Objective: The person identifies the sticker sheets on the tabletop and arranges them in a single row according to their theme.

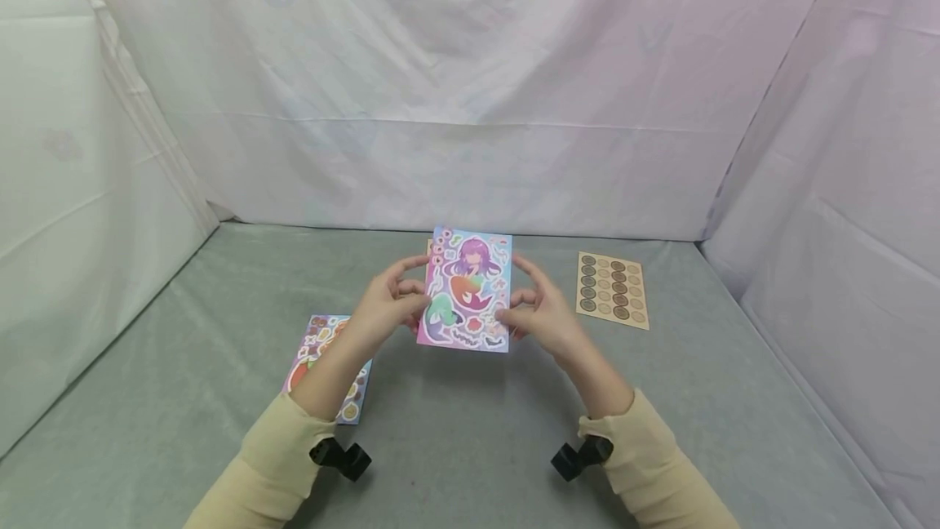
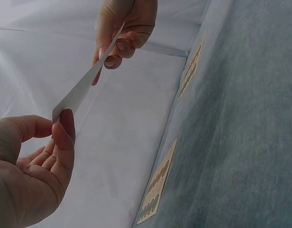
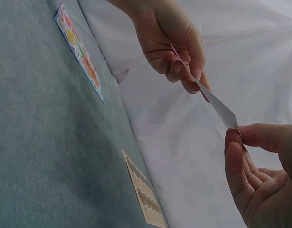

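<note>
A mermaid sticker sheet (image 1: 470, 288), pink and blue with a purple-haired figure, is held up above the table between both hands. My left hand (image 1: 389, 300) pinches its left edge between thumb and fingers. On the opposite edge, my right hand (image 1: 542, 310) pinches it the same way, thumb on the printed face. Both wrist views show the sheet nearly edge-on, its white back (image 2: 81, 92) visible and slightly bowed. Behind it, a tan sheet of round stickers lies on the table, mostly hidden in the head view.
Another tan sheet with rows of brown and beige round stickers (image 1: 612, 290) lies at the right. A colourful sticker sheet (image 1: 355, 398) lies at the left, partly covered by my left forearm. White cloth walls (image 1: 455, 178) surround the grey table (image 1: 455, 447) at the back and sides.
</note>
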### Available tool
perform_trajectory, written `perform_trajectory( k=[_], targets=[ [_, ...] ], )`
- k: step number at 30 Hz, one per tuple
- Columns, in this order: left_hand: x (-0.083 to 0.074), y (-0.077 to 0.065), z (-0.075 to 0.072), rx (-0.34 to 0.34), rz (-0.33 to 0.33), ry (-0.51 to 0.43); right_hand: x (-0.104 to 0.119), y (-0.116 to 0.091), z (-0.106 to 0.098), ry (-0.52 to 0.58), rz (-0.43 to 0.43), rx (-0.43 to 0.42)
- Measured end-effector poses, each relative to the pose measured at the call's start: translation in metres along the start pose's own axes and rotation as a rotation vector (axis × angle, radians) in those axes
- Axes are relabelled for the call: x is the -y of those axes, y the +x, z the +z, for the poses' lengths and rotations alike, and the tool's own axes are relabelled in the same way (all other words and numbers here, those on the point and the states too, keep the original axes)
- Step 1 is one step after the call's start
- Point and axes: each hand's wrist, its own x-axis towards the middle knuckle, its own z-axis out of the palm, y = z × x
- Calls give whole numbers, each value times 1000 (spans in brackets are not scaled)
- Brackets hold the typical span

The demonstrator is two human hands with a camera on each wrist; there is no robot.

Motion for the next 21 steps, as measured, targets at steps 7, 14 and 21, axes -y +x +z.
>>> perform_trajectory(
  k=[7,14,21],
  targets=[
    [3,-4,-3,26,-13,-14,-2,-4,5,3,22,-15],
    [6,-11,-7,40,-23,18,-5,-7,11,41,19,10],
    [10,-15,-11,59,-32,38,-11,-10,16,45,10,20]
  ],
)
